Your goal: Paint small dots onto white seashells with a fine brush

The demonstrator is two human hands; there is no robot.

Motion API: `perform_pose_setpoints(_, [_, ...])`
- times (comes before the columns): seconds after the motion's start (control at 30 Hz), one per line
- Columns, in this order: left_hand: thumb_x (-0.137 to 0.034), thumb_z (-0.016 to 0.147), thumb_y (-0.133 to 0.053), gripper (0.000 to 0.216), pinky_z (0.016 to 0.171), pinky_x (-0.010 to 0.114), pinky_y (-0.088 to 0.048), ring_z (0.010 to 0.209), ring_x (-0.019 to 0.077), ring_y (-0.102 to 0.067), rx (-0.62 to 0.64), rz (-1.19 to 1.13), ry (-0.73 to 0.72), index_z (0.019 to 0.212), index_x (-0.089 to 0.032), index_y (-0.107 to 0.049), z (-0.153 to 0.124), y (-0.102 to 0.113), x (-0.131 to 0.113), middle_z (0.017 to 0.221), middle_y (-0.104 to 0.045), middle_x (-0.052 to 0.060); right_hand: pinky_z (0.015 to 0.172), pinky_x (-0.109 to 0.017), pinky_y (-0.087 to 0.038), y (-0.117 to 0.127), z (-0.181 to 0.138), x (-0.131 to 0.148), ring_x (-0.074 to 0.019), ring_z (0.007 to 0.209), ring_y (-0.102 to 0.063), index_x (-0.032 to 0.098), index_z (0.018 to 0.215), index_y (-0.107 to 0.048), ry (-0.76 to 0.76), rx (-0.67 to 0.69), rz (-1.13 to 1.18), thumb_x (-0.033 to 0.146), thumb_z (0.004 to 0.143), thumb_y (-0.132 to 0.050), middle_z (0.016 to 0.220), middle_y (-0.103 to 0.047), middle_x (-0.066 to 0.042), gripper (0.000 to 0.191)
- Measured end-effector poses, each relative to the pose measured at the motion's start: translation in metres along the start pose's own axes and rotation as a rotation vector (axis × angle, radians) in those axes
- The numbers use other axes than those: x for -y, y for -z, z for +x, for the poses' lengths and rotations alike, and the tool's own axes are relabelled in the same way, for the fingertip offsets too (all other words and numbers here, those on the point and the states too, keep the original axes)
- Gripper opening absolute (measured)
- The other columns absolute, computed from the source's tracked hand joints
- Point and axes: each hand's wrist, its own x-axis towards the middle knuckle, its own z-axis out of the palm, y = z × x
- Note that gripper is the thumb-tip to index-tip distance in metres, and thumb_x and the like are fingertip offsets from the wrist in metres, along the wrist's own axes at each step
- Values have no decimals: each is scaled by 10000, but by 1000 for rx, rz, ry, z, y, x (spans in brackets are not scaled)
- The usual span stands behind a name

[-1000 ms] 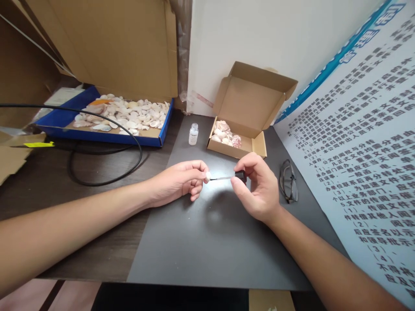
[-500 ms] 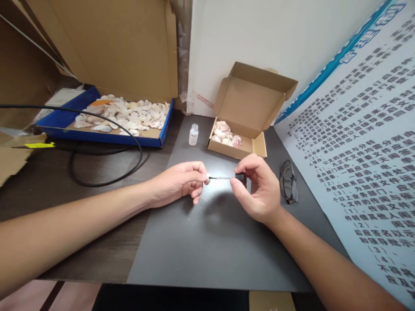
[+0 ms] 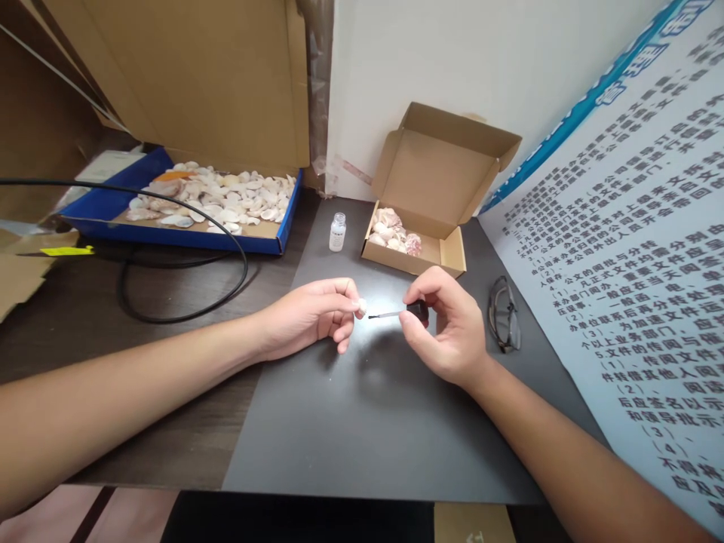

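My left hand (image 3: 314,317) pinches a small white shell (image 3: 362,306) between thumb and fingertips above the dark mat (image 3: 367,422). My right hand (image 3: 446,328) grips the black cap of a thin brush (image 3: 396,313), whose tip points left and stands just short of the shell. Behind the hands stands a small clear bottle (image 3: 337,231) without its cap.
A small open cardboard box (image 3: 421,253) holding pinkish shells sits behind the hands. At the back left is a blue tray (image 3: 170,234) with several pale shells. A black cable (image 3: 186,302) loops on the desk. Glasses (image 3: 503,317) lie right, beside a printed poster (image 3: 622,264).
The brush tip, which was touching the shell, has drawn slightly away to the right. Both hands have otherwise stayed in place.
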Motion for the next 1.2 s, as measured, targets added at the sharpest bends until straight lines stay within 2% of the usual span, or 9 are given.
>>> perform_pose_setpoints(0.27, [-142, 817, -648, 132, 506, 237, -510, 505, 70, -485, -2, 4, 8, 722, -144, -556, -1, 0, 1, 757, -572, 7, 491, -255, -395, 0, 0, 1, -103, 583, -446, 225, 862, -523, -14, 2, -15, 84, 785, -620, 757, -454, 31, 188])
perform_pose_setpoints(0.5, [-172, 839, -621, 73, 496, 197, -461, 516, 81, -444, -14, 50, 16, 799, -156, -562, 1, 0, 0, 598, -472, -32, 498, -242, -397, 3, 2, -1, -91, 560, -425, 217, 855, -527, -22, -23, -35, 103, 784, -621, 743, -454, 38, 164])
perform_pose_setpoints(0.73, [-265, 826, -604, 113, 521, 229, -450, 528, 92, -416, -27, 158, 8, 807, -178, -535, 1, -1, 3, 622, -465, -36, 494, -231, -385, 5, 6, -5, -83, 534, -411, 209, 824, -529, -55, -24, -59, 134, 793, -613, 691, -445, 55, 117])
perform_pose_setpoints(0.8, [-282, 806, -575, 110, 489, 226, -396, 515, 104, -407, -87, 288, 17, 793, -193, -512, 1, -3, -2, 599, -450, -43, 501, -237, -385, 8, 8, -5, -83, 527, -409, 211, 818, -529, -44, -30, -80, 143, 793, -615, 683, -447, 58, 112])
perform_pose_setpoints(0.87, [-277, 789, -538, 88, 474, 225, -327, 510, 119, -405, -147, 531, 6, 764, -207, -492, 2, -7, -14, 566, -434, -47, 508, -244, -383, 13, 11, -5, -87, 528, -411, 212, 814, -533, -39, -55, -108, 153, 797, -613, 679, -451, 57, 101])
perform_pose_setpoints(0.97, [-265, 791, -531, 102, 547, 246, -327, 590, 138, -439, -90, 1009, -112, 715, -206, -497, 12, -15, -49, 629, -492, -24, 510, -249, -380, 21, 14, -10, -102, 548, -425, 215, 833, -543, -75, -127, -124, 175, 809, -605, 684, -465, 49, 79])
perform_pose_setpoints(1.07, [-242, 800, -531, 88, 582, 271, -306, 636, 161, -450, -5, 1432, -206, 719, -207, -526, 36, -24, -91, 676, -543, -5, 501, -249, -370, 25, 17, -17, -109, 551, -415, 221, 857, -534, -138, -184, -106, 201, 813, -603, 668, -447, 53, 84])
perform_pose_setpoints(1.2, [-174, 768, -527, 29, 626, 275, -316, 711, 172, -499, 21, 1649, -70, 753, -198, -521, 86, -33, -127, 792, -591, 12, 491, -244, -356, 24, 17, -22, -106, 540, -386, 220, 854, -527, -160, -199, -93, 203, 797, -603, 648, -423, 61, 97])
